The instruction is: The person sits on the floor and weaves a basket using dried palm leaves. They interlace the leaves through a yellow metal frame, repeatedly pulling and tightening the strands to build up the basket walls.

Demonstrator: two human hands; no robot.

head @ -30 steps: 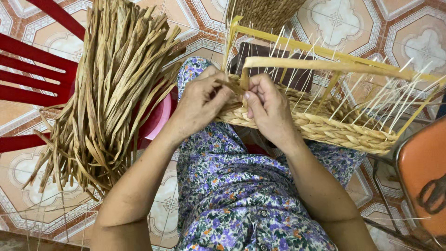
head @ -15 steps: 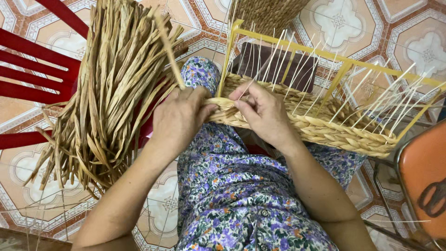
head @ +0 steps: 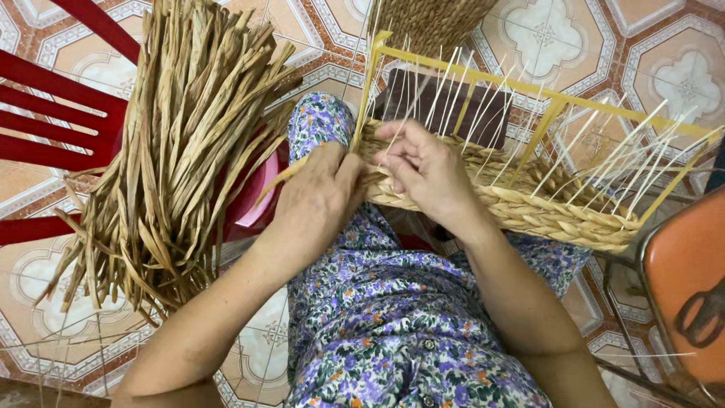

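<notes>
Patterned tile floor [head: 664, 68] under you, red plastic chair [head: 53, 106] on your left with a big bundle of dried reeds [head: 174, 151] leaning on it. Half-woven basket [head: 544, 204] on its yellow frame [head: 529, 87] sits across your lap; your left hand [head: 321, 196] pinches a reed strand [head: 283, 177] at its near corner, and your right hand [head: 427, 170] has its fingers curled around the woven edge.

A half-woven basket [head: 529, 204] of twisted tan fibre lies tilted across the lap, thin pale spokes standing up inside a yellow frame [head: 483, 79] (rectangular); one flat dried strand [head: 291, 172] juts leftward from its near corner.
</notes>
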